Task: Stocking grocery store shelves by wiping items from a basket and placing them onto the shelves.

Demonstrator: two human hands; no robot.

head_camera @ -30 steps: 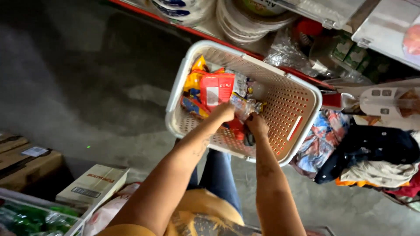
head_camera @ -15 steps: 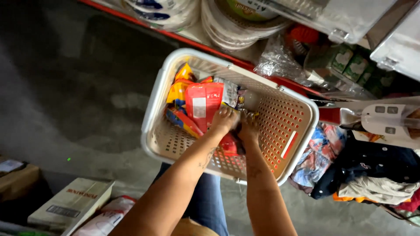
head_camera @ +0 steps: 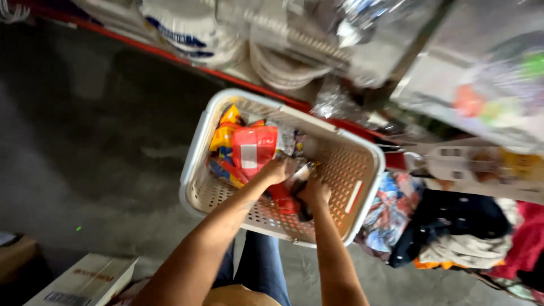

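Sorting packets calls for working from the big container down, so start with the white perforated basket (head_camera: 362, 170), which sits tilted above the grey concrete floor (head_camera: 85, 147) just in front of a red-edged shelf (head_camera: 187, 62) stacked with white plates (head_camera: 283, 65); keeping it level would, in my judgement, stop the contents sliding toward the far corner. A heap of folded clothes (head_camera: 453, 226) lies just beside its right rim, and a cardboard box (head_camera: 85, 280) rests well apart at the lower left. Inside, the red packet (head_camera: 252, 150) lies against the left half on top of yellow and orange packets (head_camera: 224, 133). The left hand (head_camera: 276, 170) presses against the lower edge of that red packet, fingers curled, though whether it is clamped on it or only touching cannot be told. The right hand (head_camera: 313, 191) is closed around a small shiny wrapped item (head_camera: 299, 171) near the basket's middle. A firm pinch on one packet at a time seems wisest, since the slick wrappers look likely to slip.
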